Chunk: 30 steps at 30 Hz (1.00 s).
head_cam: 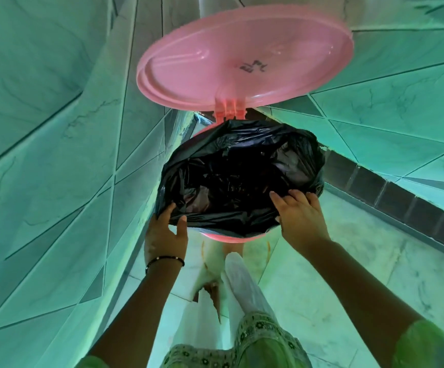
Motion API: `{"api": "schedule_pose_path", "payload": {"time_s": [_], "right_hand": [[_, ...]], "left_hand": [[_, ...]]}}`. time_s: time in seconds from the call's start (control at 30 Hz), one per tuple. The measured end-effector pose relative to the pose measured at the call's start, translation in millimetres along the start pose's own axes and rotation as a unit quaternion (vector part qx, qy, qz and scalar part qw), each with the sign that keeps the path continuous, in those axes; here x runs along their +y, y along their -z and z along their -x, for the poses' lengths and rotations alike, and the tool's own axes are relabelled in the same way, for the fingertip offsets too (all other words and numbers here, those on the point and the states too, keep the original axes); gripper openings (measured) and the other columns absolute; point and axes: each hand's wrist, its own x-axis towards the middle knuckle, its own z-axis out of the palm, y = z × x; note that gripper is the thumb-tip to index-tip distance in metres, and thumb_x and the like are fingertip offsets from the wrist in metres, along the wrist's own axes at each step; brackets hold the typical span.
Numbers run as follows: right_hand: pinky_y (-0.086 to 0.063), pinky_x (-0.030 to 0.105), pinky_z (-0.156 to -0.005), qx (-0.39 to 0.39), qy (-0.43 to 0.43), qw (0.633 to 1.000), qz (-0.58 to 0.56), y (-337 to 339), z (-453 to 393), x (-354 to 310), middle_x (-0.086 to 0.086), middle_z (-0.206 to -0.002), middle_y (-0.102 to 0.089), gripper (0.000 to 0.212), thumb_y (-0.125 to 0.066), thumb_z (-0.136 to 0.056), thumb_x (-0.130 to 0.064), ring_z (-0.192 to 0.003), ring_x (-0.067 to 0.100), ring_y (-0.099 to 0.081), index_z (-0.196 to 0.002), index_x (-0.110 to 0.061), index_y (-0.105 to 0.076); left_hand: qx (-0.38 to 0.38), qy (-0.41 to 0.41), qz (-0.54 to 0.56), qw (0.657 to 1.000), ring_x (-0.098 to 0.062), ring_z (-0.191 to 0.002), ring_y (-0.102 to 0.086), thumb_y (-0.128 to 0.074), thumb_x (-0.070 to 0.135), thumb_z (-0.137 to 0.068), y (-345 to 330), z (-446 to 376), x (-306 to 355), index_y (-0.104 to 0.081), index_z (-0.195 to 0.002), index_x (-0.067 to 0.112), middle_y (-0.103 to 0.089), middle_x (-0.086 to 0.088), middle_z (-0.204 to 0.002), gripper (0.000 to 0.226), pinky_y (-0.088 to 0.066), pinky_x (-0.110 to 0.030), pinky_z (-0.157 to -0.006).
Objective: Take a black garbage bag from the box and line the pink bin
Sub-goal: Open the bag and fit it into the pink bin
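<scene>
A black garbage bag is spread open over the mouth of the pink bin, whose rim shows as a thin pink strip at the near edge. The bin's round pink lid stands raised on its hinge behind the bag. My left hand pinches the bag's near-left edge between thumb and fingers. My right hand lies on the bag's near-right edge, fingers curled over the plastic at the rim. The bin's body is hidden under the bag. The box is not in view.
A tiled wall runs close along the left of the bin and another tiled wall behind it on the right. Pale marble floor lies to the right. My leg and foot in light clothing reach toward the bin's base.
</scene>
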Motion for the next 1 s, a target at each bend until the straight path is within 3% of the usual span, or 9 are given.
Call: {"api": "schedule_pose_path", "payload": {"time_s": [0.1,0.17,0.33,0.5,0.6,0.7,0.83,0.9,1.0], "right_hand": [[-0.032,0.037,-0.079,0.011,0.050,0.997,0.058,3.3,-10.3,9.7,0.001,-0.064,-0.063,0.029,-0.077,-0.045,-0.008,-0.074,0.030,-0.058,-0.072,-0.018,-0.074],[-0.028,0.034,-0.071,0.039,0.115,0.990,0.066,6.4,-6.3,11.1,-0.002,-0.060,-0.059,0.026,-0.077,-0.042,-0.008,-0.068,0.026,-0.056,-0.065,-0.019,-0.071],[-0.033,0.034,-0.064,0.111,0.206,0.971,0.049,-12.7,34.6,21.1,0.001,-0.075,-0.058,0.020,-0.073,-0.059,-0.010,-0.075,0.024,-0.049,-0.075,-0.017,-0.062],[-0.035,0.038,-0.085,0.005,0.163,0.984,0.075,-51.8,49.4,26.4,0.003,-0.086,-0.067,0.036,-0.074,-0.050,-0.006,-0.090,0.025,-0.058,-0.084,-0.017,-0.070],[-0.038,0.040,-0.099,-0.093,0.002,0.993,-0.073,-58.0,39.3,20.2,0.001,-0.113,-0.069,0.048,-0.070,-0.069,-0.010,-0.110,0.025,-0.060,-0.115,-0.023,-0.066],[-0.044,0.029,-0.076,-0.102,-0.243,0.890,-0.373,-44.4,11.4,18.0,0.011,-0.106,-0.065,0.028,-0.052,-0.088,-0.003,-0.099,0.029,-0.060,-0.110,-0.016,-0.064],[-0.045,0.028,-0.064,-0.016,-0.355,0.683,-0.639,-16.2,-35.7,33.9,0.009,-0.102,-0.063,0.024,-0.044,-0.093,-0.002,-0.084,0.023,-0.057,-0.110,-0.015,-0.056],[-0.047,0.034,-0.077,-0.025,-0.337,0.671,-0.660,-3.7,-59.0,40.9,0.005,-0.108,-0.062,0.022,-0.045,-0.097,-0.014,-0.094,0.022,-0.057,-0.116,-0.020,-0.055],[-0.044,0.031,-0.080,-0.025,-0.285,0.744,-0.604,5.7,-90.2,46.0,0.005,-0.111,-0.062,0.027,-0.048,-0.097,-0.025,-0.101,0.024,-0.059,-0.122,-0.020,-0.056]], "left_hand": [[0.024,0.006,-0.028,0.999,-0.037,-0.109,-0.057,-0.061,0.028,-0.086,8.6,-6.3,-13.0,-0.065,-0.115,0.018,-0.058,-0.018,-0.117,0.031,-0.047,-0.044,-0.090],[0.035,0.003,-0.049,0.998,-0.038,-0.108,-0.056,-0.064,0.028,-0.085,14.2,-4.6,-19.8,-0.070,-0.108,0.015,-0.059,-0.019,-0.113,0.027,-0.048,-0.043,-0.086],[-0.022,-0.023,-0.090,0.995,-0.033,-0.097,-0.061,-0.060,0.024,-0.087,17.4,3.9,-33.7,-0.069,-0.109,0.019,-0.061,-0.014,-0.103,0.023,-0.049,-0.039,-0.079],[-0.141,0.002,-0.173,0.975,-0.032,-0.107,-0.061,-0.056,0.024,-0.090,3.1,-7.6,-46.5,-0.052,-0.131,0.020,-0.071,-0.011,-0.108,0.042,-0.047,-0.041,-0.094],[-0.212,0.149,0.068,0.964,-0.033,-0.092,-0.061,-0.052,0.015,-0.093,-4.9,-20.3,-32.4,-0.033,-0.143,0.010,-0.066,-0.019,-0.118,0.054,-0.048,-0.041,-0.081],[-0.195,0.235,0.272,0.912,-0.041,-0.117,-0.052,-0.043,0.004,-0.096,-6.9,-41.1,-12.1,-0.033,-0.141,0.011,-0.051,-0.018,-0.136,0.047,-0.043,-0.048,-0.088],[-0.155,0.162,0.281,0.933,-0.034,-0.128,-0.045,-0.041,0.015,-0.098,-3.0,-77.1,7.3,-0.027,-0.145,0.028,-0.042,-0.009,-0.145,0.051,-0.042,-0.046,-0.093],[-0.151,0.138,0.276,0.939,-0.031,-0.129,-0.044,-0.042,0.022,-0.097,-2.0,-93.0,19.3,-0.032,-0.143,0.026,-0.043,-0.006,-0.145,0.047,-0.041,-0.041,-0.092],[-0.162,0.060,0.252,0.952,-0.028,-0.131,-0.043,-0.044,0.020,-0.097,-3.9,-111.8,42.3,-0.030,-0.146,0.022,-0.042,-0.007,-0.145,0.051,-0.035,-0.033,-0.104]]}}
